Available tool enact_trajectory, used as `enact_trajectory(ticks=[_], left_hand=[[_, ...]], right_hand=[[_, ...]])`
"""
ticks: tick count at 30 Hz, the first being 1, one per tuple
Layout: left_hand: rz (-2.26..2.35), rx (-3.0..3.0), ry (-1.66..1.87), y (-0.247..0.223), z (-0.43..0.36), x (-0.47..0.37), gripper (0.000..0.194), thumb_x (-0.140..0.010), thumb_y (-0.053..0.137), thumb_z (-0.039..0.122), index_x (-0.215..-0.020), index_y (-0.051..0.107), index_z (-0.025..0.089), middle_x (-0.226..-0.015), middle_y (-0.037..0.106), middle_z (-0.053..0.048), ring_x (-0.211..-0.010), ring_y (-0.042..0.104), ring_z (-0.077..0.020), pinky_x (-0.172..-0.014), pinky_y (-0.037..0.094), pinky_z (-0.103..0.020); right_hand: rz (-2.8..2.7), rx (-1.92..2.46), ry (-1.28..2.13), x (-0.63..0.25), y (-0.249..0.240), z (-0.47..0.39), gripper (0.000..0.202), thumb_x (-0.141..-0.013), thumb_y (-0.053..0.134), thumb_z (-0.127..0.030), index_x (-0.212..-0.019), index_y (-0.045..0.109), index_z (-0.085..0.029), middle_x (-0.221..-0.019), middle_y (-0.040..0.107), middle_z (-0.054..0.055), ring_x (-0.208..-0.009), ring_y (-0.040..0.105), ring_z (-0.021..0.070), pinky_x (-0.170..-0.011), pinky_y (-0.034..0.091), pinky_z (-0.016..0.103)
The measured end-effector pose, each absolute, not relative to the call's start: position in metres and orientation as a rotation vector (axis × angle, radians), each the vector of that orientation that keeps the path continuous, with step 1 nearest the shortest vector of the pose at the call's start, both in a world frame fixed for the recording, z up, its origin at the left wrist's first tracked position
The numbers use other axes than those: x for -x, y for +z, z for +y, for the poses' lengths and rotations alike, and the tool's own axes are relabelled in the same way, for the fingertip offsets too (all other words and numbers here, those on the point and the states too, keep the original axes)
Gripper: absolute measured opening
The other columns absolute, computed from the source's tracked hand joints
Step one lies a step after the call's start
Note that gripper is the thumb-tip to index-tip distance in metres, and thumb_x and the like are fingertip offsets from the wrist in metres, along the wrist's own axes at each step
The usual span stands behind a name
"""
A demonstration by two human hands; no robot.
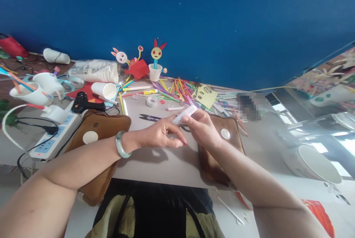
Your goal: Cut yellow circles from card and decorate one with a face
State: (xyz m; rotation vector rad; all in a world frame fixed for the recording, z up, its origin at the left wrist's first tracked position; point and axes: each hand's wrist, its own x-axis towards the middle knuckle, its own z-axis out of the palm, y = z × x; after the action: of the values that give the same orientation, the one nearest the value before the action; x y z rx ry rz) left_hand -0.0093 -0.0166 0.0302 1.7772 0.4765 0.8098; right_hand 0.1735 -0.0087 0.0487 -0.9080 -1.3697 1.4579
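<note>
Well, a blue wall (177, 16) backs a pale table (166, 171) bearing two brown cushions (97, 131) and a power strip (57, 134). The right hand (203, 129) pinches a small white tube (185, 115) above the table, between the cushions. The left hand (159, 133) is at the tube's lower end, thumb and forefinger curved close together; whether it grips too, I cannot tell. A black glue gun (84, 103) lies beside the left cushion.

Wht narrow item (184, 115), tilted, upper end rt, in R hand (204, 129); lower end by L hand (158, 133).
</note>
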Motion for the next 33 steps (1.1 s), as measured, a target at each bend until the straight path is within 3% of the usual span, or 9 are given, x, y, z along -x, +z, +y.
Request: enact_trajectory(ticks=[4, 10, 12, 18, 21, 23, 26, 29, 33], left_hand=[[0.434, -1.673, 0.688, 0.033, -0.016, 0.011, 0.016, -0.08, 0.069, 0.027, -0.089, 0.077, 0.015, -0.073, 0.062, -0.004, -0.071, 0.055, -0.0132, -0.066, 0.046, -0.025], [0.509, -1.872, 0.821, 0.027, -0.017, 0.007, 0.01, -0.077, 0.07, 0.022, -0.083, 0.078, 0.019, -0.121, 0.057, -0.009, -0.11, 0.054, -0.0213, -0.094, 0.046, -0.03], [0.495, -1.863, 0.829, 0.028, -0.016, 0.007, 0.01, -0.077, 0.071, 0.022, -0.083, 0.078, 0.02, -0.123, 0.056, -0.008, -0.114, 0.053, -0.022, -0.098, 0.044, -0.031], [0.394, -1.726, 0.648, 0.034, -0.015, 0.012, 0.016, -0.081, 0.069, 0.026, -0.089, 0.077, 0.015, -0.077, 0.064, -0.005, -0.076, 0.057, -0.0149, -0.067, 0.048, -0.025], [0.46, -1.847, 0.723, 0.03, -0.015, 0.01, 0.014, -0.079, 0.069, 0.024, -0.086, 0.078, 0.017, -0.106, 0.065, -0.01, -0.1, 0.06, -0.0218, -0.078, 0.05, -0.028], [0.496, -1.952, 0.782, 0.027, -0.015, 0.007, 0.013, -0.078, 0.068, 0.021, -0.085, 0.079, 0.019, -0.132, 0.055, -0.01, -0.122, 0.052, -0.0266, -0.095, 0.048, -0.031], [0.495, -1.988, 0.831, 0.026, -0.016, 0.006, 0.014, -0.079, 0.066, 0.019, -0.084, 0.079, 0.021, -0.143, 0.046, -0.008, -0.131, 0.046, -0.0272, -0.107, 0.04, -0.033], [0.461, -1.894, 0.784, 0.03, -0.016, 0.009, 0.013, -0.079, 0.068, 0.022, -0.085, 0.079, 0.02, -0.126, 0.06, -0.01, -0.123, 0.052, -0.0251, -0.101, 0.044, -0.031], [0.401, -1.777, 0.615, 0.031, -0.014, 0.013, 0.018, -0.081, 0.069, 0.03, -0.091, 0.078, 0.018, -0.08, 0.065, -0.005, -0.084, 0.06, -0.0171, -0.076, 0.049, -0.027]], right_hand=[[-1.38, 0.874, 1.518, -0.178, 0.049, -0.007, 0.033, -0.072, 0.08, -0.045, -0.094, 0.073, -0.022, -0.079, 0.071, 0.001, -0.071, 0.065, 0.0175, -0.074, 0.054, 0.034], [-1.296, 0.967, 1.385, -0.163, 0.046, -0.014, 0.03, -0.065, 0.085, -0.04, -0.077, 0.067, -0.02, -0.068, 0.066, -0.002, -0.063, 0.061, 0.0149, -0.062, 0.052, 0.029], [-1.312, 0.97, 1.392, -0.164, 0.048, -0.014, 0.027, -0.067, 0.084, -0.038, -0.071, 0.065, -0.019, -0.067, 0.065, -0.002, -0.063, 0.061, 0.0145, -0.063, 0.052, 0.03], [-1.374, 0.916, 1.529, -0.178, 0.051, -0.011, 0.031, -0.069, 0.082, -0.043, -0.089, 0.072, -0.022, -0.078, 0.07, 0.001, -0.073, 0.065, 0.0176, -0.075, 0.053, 0.034], [-1.307, 0.93, 1.53, -0.175, 0.046, -0.012, 0.035, -0.068, 0.083, -0.043, -0.094, 0.072, -0.022, -0.076, 0.07, -0.001, -0.07, 0.064, 0.0161, -0.073, 0.053, 0.033], [-1.27, 0.954, 1.472, -0.17, 0.043, -0.014, 0.032, -0.064, 0.086, -0.04, -0.085, 0.071, -0.02, -0.07, 0.068, -0.002, -0.065, 0.062, 0.0146, -0.068, 0.052, 0.03], [-1.289, 0.975, 1.412, -0.167, 0.043, -0.016, 0.026, -0.064, 0.086, -0.036, -0.072, 0.068, -0.019, -0.07, 0.068, -0.001, -0.065, 0.062, 0.0142, -0.066, 0.052, 0.029], [-1.336, 0.912, 1.476, -0.173, 0.046, -0.015, 0.024, -0.068, 0.083, -0.037, -0.079, 0.071, -0.02, -0.077, 0.071, 0.001, -0.07, 0.065, 0.0169, -0.07, 0.054, 0.033], [-1.349, 0.878, 1.576, -0.18, 0.048, -0.014, 0.033, -0.067, 0.083, -0.042, -0.093, 0.073, -0.023, -0.083, 0.071, 0.002, -0.077, 0.067, 0.0195, -0.077, 0.055, 0.037]])
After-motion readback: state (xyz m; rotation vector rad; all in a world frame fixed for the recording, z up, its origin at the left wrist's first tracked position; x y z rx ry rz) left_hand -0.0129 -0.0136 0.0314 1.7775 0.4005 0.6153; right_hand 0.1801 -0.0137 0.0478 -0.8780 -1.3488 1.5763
